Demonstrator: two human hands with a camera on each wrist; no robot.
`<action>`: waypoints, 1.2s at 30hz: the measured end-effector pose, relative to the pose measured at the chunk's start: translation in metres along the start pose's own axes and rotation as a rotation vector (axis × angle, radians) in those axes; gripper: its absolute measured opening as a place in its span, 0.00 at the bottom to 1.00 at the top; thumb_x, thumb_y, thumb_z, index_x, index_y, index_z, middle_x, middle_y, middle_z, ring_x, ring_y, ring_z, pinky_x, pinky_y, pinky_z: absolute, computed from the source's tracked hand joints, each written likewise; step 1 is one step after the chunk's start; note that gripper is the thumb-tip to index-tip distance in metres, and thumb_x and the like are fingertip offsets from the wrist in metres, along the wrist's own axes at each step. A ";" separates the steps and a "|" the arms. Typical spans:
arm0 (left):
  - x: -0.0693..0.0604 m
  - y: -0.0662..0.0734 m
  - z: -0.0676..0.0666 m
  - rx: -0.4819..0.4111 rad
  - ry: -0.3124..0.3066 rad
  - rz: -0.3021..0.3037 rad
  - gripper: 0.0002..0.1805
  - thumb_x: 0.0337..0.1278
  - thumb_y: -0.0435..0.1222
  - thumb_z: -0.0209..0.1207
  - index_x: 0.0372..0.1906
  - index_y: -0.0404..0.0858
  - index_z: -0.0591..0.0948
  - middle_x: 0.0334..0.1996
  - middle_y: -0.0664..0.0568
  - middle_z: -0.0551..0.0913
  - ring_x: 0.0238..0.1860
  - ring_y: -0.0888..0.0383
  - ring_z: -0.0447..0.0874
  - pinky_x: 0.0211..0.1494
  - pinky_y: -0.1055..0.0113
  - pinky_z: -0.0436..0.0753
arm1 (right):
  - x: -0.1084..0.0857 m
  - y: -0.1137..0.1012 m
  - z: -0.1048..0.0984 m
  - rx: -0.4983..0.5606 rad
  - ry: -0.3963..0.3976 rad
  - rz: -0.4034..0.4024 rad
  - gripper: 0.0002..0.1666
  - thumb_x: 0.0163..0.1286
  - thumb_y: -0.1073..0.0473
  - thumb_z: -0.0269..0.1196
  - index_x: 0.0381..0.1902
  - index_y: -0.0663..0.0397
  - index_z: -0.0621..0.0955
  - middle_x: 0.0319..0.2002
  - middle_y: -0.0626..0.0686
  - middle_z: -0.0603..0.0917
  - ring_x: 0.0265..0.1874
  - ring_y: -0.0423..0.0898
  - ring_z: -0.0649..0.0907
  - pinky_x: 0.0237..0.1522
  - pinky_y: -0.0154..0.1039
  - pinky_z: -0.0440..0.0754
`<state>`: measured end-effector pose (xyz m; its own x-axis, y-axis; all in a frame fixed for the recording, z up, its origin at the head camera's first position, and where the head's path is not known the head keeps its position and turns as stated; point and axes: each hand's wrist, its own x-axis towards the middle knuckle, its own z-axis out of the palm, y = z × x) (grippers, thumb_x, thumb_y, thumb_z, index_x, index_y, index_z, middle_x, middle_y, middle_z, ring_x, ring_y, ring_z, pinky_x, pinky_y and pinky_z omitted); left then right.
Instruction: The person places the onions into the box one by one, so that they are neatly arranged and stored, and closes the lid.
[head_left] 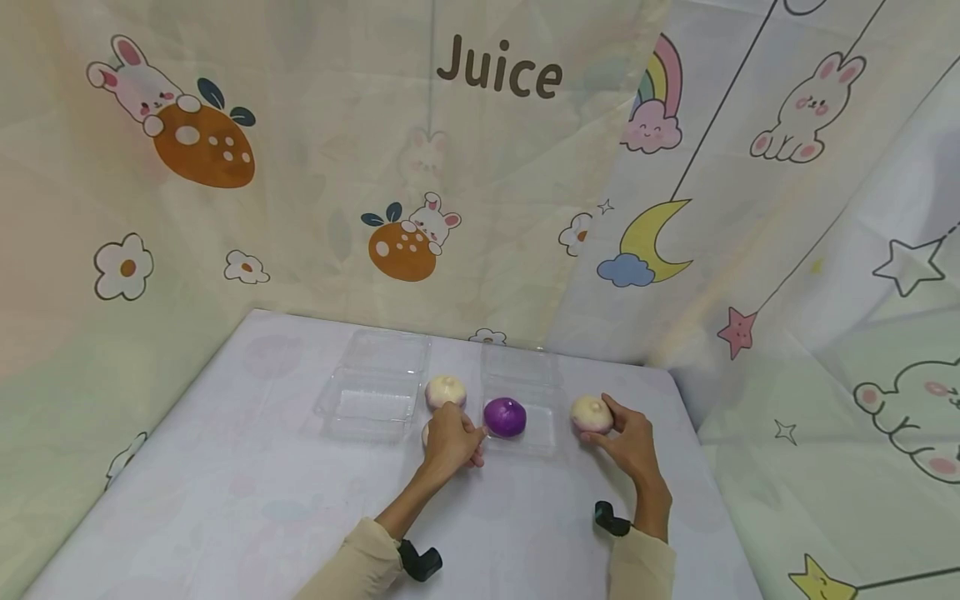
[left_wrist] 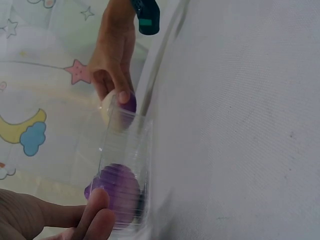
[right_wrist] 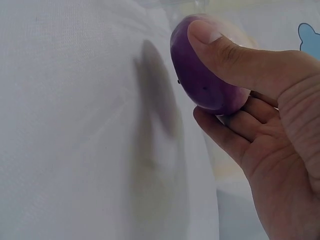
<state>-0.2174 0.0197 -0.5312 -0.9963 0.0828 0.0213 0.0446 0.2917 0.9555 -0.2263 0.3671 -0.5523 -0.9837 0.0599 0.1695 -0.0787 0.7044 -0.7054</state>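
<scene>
Both hands at work around the purple bulb [head_left: 505,417], which sits in a clear box [head_left: 542,429]. Left hand [head_left: 452,439] just left of it, fingers bent at the box wall; cannot tell whether they pinch or merely touch. Right hand [head_left: 632,435], to its right and apart, pinches a pale bulb [head_left: 592,414] between thumb and fingers; the shadow suggests it is lifted.

Risks:
- Smooth, round load in a fingertip hold: could slip and roll if the pinch slackens.
- Box looks thin and light; a push from the left could skid or tip it, rolling the purple bulb.
- Left of the purple bulb, a mostly hidden bulb [head_left: 425,435] and a rear bulb [head_left: 446,392], both loose: a knuckle may nudge either.

Room:
- Nearer than the purple bulb: broad table [head_left: 525,525] surface, easy to draw back over.
- Right of it: some space beyond the right hand, then the table edge.
- Left of it: past the loose bulbs, a second box [head_left: 375,396] limits sideways travel.
- Beyond it: box lid [head_left: 520,365], far table edge, then printed cloth [head_left: 510,275]; tight.
</scene>
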 end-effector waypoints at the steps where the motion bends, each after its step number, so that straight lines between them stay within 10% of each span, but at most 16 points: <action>1: 0.000 0.000 0.000 0.000 0.000 0.000 0.15 0.64 0.25 0.71 0.21 0.29 0.83 0.12 0.47 0.85 0.11 0.56 0.87 0.16 0.60 0.89 | -0.001 0.000 0.000 0.001 -0.002 -0.003 0.54 0.58 0.63 0.84 0.79 0.67 0.71 0.74 0.70 0.78 0.72 0.67 0.81 0.74 0.62 0.79; 27: 0.000 -0.001 0.000 -0.011 -0.002 -0.006 0.15 0.64 0.25 0.71 0.21 0.29 0.83 0.13 0.46 0.86 0.11 0.56 0.87 0.16 0.62 0.88 | -0.010 -0.006 -0.010 0.021 0.024 -0.030 0.54 0.56 0.62 0.86 0.77 0.68 0.73 0.73 0.69 0.78 0.71 0.67 0.81 0.72 0.59 0.79; 36: 0.000 -0.001 0.001 -0.004 0.002 -0.011 0.15 0.64 0.25 0.72 0.21 0.29 0.83 0.14 0.44 0.87 0.10 0.58 0.86 0.15 0.63 0.88 | -0.012 -0.007 -0.012 0.061 0.032 -0.045 0.54 0.56 0.60 0.86 0.77 0.67 0.74 0.72 0.68 0.79 0.69 0.66 0.83 0.61 0.10 0.71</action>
<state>-0.2172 0.0202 -0.5322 -0.9969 0.0775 0.0112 0.0332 0.2884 0.9569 -0.2123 0.3703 -0.5408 -0.9733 0.0524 0.2233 -0.1334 0.6628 -0.7368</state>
